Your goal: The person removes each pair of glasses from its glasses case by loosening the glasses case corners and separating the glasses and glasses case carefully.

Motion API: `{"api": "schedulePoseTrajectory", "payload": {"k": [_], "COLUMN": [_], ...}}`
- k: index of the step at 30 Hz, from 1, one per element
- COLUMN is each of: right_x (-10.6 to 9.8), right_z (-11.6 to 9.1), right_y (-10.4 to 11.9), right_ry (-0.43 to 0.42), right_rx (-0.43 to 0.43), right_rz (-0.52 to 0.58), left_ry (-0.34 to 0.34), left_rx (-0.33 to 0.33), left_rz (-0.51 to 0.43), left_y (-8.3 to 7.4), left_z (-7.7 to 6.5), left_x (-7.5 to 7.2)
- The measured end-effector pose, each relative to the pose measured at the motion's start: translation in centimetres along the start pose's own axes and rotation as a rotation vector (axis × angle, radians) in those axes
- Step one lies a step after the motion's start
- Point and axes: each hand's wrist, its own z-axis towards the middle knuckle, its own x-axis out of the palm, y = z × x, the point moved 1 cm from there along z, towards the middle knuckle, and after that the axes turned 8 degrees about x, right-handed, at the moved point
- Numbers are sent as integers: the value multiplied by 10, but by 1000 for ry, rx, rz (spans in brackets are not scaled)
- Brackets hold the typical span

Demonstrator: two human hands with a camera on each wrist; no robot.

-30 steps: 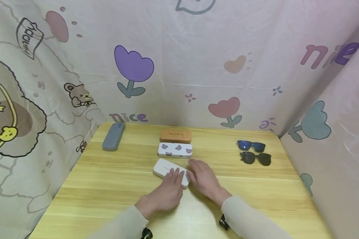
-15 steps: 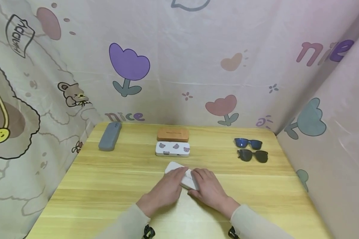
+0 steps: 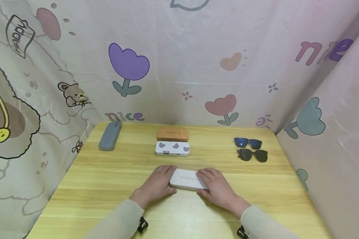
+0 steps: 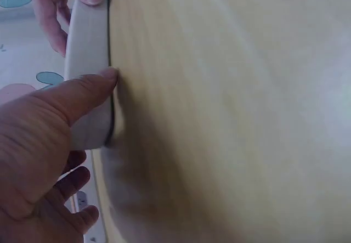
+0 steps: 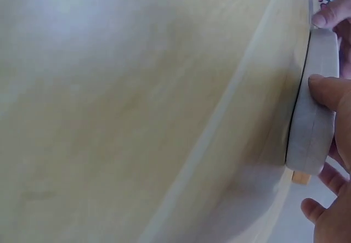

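Observation:
A white glasses case (image 3: pixel 185 179) with faint lettering on its lid lies level at the near middle of the wooden table, long side toward me. My left hand (image 3: pixel 156 182) grips its left end, thumb along the near side and fingers toward the far side. At the opposite end my right hand (image 3: pixel 219 188) grips it too, its fingers over the lid's corner. In the left wrist view, the left thumb (image 4: pixel 88 94) presses the side wall of the case (image 4: pixel 90 40). The right wrist view shows the right thumb (image 5: pixel 328 91) against that same wall.
Behind the case lie a white bear-print case (image 3: pixel 172 148) and an orange-brown case (image 3: pixel 173 134), one behind the other. A grey case (image 3: pixel 110 136) lies at the back left. Blue-lensed sunglasses (image 3: pixel 248 143) and dark sunglasses (image 3: pixel 252 155) lie at the right. Printed curtains (image 3: pixel 179 59) surround the table.
The white case has turned from slanted to nearly straight and shifted right and slightly nearer. My left hand has moved off its lid to the left end; my right hand has taken the right end.

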Motion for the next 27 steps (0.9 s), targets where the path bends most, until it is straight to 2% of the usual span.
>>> {"api": "schedulePoseTrajectory", "payload": {"k": [11, 19, 27], "right_x": [3, 3, 4], "right_z": [-12, -19, -21], "right_y": [-7, -4, -4], "right_ry": [-78, -96, -151], "right_rx": [-16, -42, -79], "right_rz": [4, -6, -27], "left_ry": [-85, -85, -81], "left_rx": [52, 49, 39], "left_rz": [42, 27, 35], "left_y": [-2, -7, -1], "left_z": [-11, -22, -23], "left_x": [10, 12, 16]}}
